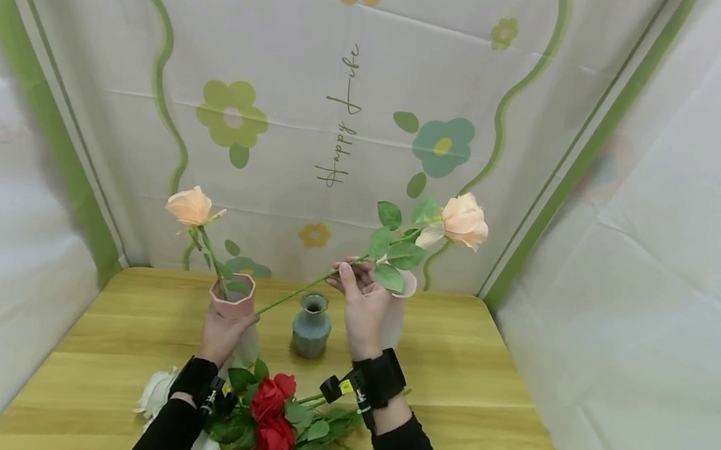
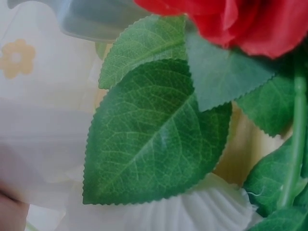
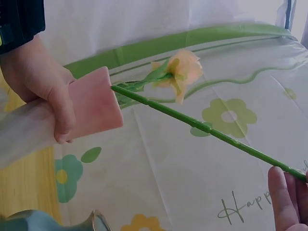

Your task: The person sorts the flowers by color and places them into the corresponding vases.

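Far L on the worktop (image 1: 482,384), a white flower (image 1: 154,395). Next, my L hand (image 1: 223,337) is wrapped round the pink-topped vase (image 1: 234,307), w/ 1 peach rose (image 1: 189,205) standing in it, bloom well above the rim. Red roses (image 1: 274,443) w/ leaves lie nearer me, approx. centre. The blue-grey vase (image 1: 311,333) stands upright betw. my hands, mouth up. My R hand (image 1: 362,304) pinches the 2nd peach rose (image 1: 464,221) by its stem: bloom up to the R, stem slanting down L, its end by the pink rim; can't tell if touching. Behind my R hand a pale vase (image 1: 394,321) stands, partly hidden; can't see what's in it.
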The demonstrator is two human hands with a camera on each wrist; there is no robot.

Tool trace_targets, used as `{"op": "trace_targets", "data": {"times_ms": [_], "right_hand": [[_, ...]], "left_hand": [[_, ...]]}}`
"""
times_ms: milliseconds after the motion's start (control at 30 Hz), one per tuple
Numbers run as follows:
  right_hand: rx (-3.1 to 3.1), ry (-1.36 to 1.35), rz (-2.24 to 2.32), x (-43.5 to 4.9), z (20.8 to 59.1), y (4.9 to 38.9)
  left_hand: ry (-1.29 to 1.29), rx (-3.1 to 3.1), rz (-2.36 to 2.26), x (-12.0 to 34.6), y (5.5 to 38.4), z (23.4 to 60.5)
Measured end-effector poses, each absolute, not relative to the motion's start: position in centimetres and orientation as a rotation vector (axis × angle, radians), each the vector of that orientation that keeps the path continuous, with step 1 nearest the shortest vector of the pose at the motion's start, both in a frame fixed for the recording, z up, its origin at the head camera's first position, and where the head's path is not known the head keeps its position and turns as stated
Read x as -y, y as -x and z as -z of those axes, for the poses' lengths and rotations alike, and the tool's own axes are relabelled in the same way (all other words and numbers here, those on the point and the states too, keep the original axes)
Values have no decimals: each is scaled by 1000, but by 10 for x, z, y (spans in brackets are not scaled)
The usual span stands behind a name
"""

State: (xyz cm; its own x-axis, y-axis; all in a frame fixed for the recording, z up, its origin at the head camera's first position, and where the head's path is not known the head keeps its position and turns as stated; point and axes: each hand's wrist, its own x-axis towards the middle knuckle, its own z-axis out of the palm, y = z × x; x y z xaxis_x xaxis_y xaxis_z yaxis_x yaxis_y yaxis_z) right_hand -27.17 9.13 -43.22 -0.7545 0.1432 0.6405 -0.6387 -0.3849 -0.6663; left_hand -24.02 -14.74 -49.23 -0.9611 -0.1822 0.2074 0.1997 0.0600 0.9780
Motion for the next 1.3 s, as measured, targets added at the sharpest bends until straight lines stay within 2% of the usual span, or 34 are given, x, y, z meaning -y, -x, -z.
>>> {"op": "trace_targets", "data": {"times_ms": [133, 233, 400, 600, 767, 1100, 1300], "right_hand": [[1357, -702, -2186, -87, 452, 292], [1465, -582, -2189, -75, 390, 244], [1476, -505, -2233, -62, 363, 230], [1441, -491, -2257, -48, 369, 241], [1501, -529, -2184, -36, 375, 252], [1867, -849, -1957, -11, 363, 238], [2036, -916, -1752, 0, 368, 241]], "left_hand": [[-17, 2076, 1966, 151, 251, 508], [-27, 2074, 1956, 150, 256, 513], [21, 2066, 1961, 147, 247, 498], [27, 2075, 1945, 143, 238, 481], [27, 2053, 1952, 143, 241, 480], [-36, 2061, 1891, 153, 257, 512], [-45, 2065, 1928, 151, 258, 513]]}}
